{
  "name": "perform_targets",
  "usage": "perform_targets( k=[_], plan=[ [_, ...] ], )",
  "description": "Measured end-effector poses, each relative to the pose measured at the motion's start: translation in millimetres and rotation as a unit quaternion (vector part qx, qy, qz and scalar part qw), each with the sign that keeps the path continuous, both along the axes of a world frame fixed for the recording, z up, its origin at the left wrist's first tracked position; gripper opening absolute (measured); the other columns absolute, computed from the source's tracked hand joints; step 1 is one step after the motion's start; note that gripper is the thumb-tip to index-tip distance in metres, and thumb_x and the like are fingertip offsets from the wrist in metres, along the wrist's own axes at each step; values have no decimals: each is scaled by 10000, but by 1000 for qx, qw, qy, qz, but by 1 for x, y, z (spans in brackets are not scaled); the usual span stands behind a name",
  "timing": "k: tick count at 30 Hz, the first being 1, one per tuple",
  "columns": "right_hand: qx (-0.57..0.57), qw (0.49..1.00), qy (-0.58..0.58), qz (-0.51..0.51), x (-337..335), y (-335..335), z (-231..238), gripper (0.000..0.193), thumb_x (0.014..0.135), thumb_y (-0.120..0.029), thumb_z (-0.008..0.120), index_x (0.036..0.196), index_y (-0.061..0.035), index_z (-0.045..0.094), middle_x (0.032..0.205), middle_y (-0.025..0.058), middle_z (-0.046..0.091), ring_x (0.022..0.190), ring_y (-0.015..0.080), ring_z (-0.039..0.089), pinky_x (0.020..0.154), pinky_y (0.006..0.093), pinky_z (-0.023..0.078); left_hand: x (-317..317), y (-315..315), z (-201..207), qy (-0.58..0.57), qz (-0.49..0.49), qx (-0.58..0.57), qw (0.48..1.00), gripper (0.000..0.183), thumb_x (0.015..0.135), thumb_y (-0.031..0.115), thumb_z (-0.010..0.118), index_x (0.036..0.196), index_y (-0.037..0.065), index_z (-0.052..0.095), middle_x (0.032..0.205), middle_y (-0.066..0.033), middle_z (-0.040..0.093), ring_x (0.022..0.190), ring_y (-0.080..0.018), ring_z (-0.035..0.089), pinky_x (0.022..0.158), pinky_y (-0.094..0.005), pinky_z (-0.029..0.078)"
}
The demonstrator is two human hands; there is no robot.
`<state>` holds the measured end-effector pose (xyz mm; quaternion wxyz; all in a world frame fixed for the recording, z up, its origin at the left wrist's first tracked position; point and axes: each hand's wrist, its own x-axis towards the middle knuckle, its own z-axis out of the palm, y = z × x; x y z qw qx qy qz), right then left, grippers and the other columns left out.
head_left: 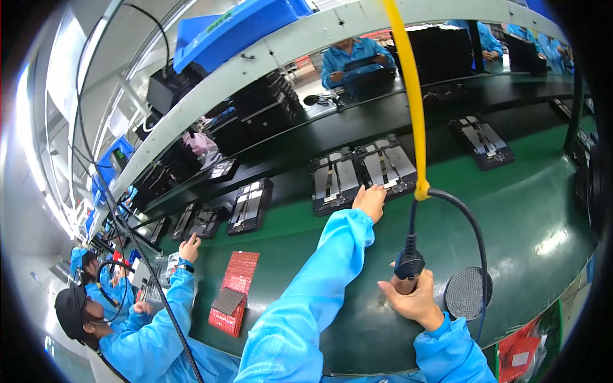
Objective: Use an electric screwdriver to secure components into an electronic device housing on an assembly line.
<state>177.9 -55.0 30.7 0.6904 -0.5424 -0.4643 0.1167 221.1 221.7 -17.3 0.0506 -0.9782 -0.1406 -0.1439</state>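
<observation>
My left hand [370,202] reaches forward, its fingers curled on the near edge of an opened tablet-like device [386,167] in a black casing, with grey battery-like cells inside. A second such device [334,180] lies directly to its left. My right hand [416,299] is wrapped round an electric screwdriver [408,263], held upright above the green bench. A black cable loops from its top, and a yellow strap [415,108] runs up from there. The screwdriver's bit is hidden by my hand. Beside that hand rests a round grey perforated disc [467,293].
Another opened device [481,142] lies farther right, and one [249,205] farther left on the green belt [287,220]. A red bubble-wrap sheet [241,274] bears a dark flat piece [228,301]. At left a co-worker's hand [189,247] touches a device. A white rail [274,54] crosses above.
</observation>
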Motion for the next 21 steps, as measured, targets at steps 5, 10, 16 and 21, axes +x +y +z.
perform_targets(
  k=[5, 10, 16, 21],
  plan=[
    [-19, 999, 30, 0, -1, -1, -3, 293, 698, -20, 750, 905, -17, 543, 513, -33, 495, 443, 24, 434, 429, 210, 337, -59, -7, 54, 107, 164, 65, 979, 410, 747, 53, 601, 1152, 19, 548, 1226, -105, 528, 1203, -255, 465, 1010, -512, 360],
    [-14, 998, 53, -10, -2, 2, 1, 294, 696, -19, 752, 897, -24, 538, 531, -33, 495, 465, 31, 438, 450, 208, 360, -84, 46, 30, 134, 278, 62, 949, 406, 759, 62, 601, 1159, 32, 540, 1257, -96, 497, 1221, -247, 456, 1017, -512, 351],
    [-35, 996, 88, 3, 2, 3, 4, 298, 697, -31, 760, 900, -33, 542, 575, -32, 507, 509, 38, 451, 479, 220, 380, -102, 85, 36, 95, 303, 4, 948, 494, 687, 60, 645, 1165, 37, 525, 1373, -145, 448, 1257, -251, 444, 998, -463, 384],
    [-40, 996, 77, -5, 1, 0, 3, 301, 696, -42, 764, 900, -29, 543, 565, -33, 499, 503, 38, 444, 473, 217, 373, -102, 90, 53, -74, 232, 161, 956, 344, 654, 87, 619, 995, 41, 601, 1148, -122, 604, 1074, -270, 570, 899, -444, 444]
  ],
)
